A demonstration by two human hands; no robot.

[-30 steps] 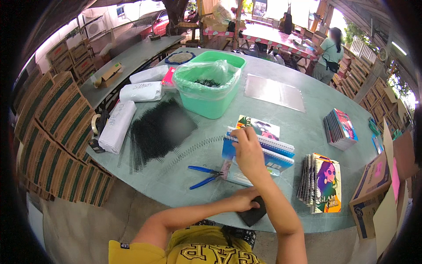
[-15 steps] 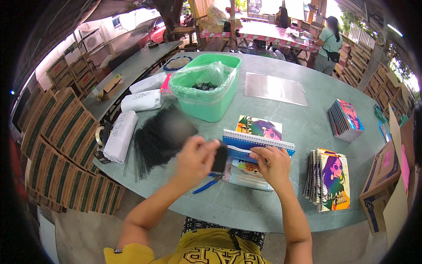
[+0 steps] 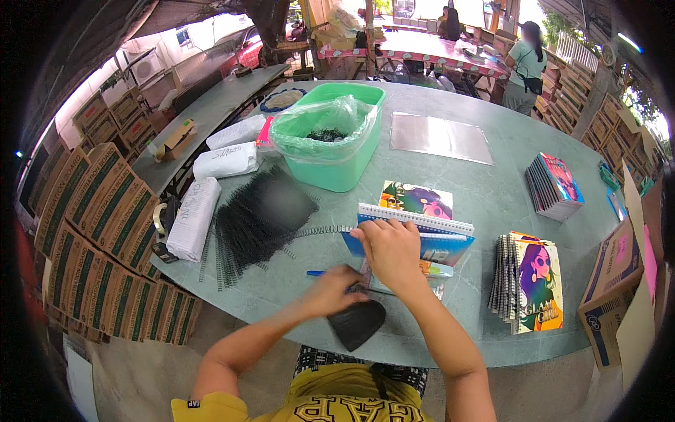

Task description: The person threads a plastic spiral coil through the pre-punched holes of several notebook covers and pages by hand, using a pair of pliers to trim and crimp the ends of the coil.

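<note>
My right hand [image 3: 391, 254] is closed over the punched top edge of a blue-covered notebook [image 3: 450, 246], at its left end. A dark wire coil [image 3: 316, 230] sticks out leftward from that edge toward a heap of black spiral coils [image 3: 264, 211]. Nearer to me, my left hand [image 3: 334, 290] is closed around pliers, with a blue handle end [image 3: 316, 273] showing beyond it; their jaws are mostly hidden. A flat black piece with a rounded end [image 3: 357, 325] hangs at the left hand's fingers. Behind the notebook lies one with an illustrated cover [image 3: 422, 199].
A green bin [image 3: 344, 165] lined with clear plastic stands behind. Finished-looking spiral notebooks [image 3: 538, 281] and another stack [image 3: 554, 186] lie right, near a cardboard box [image 3: 608, 281]. White wrapped bundles [image 3: 193, 218] lie left; a metal sheet [image 3: 441, 138] lies farther back. A person [image 3: 526, 67] stands beyond.
My left hand has come down toward me with the black piece and taken hold of the pliers. My right hand has slid left along the notebook to the coil's end.
</note>
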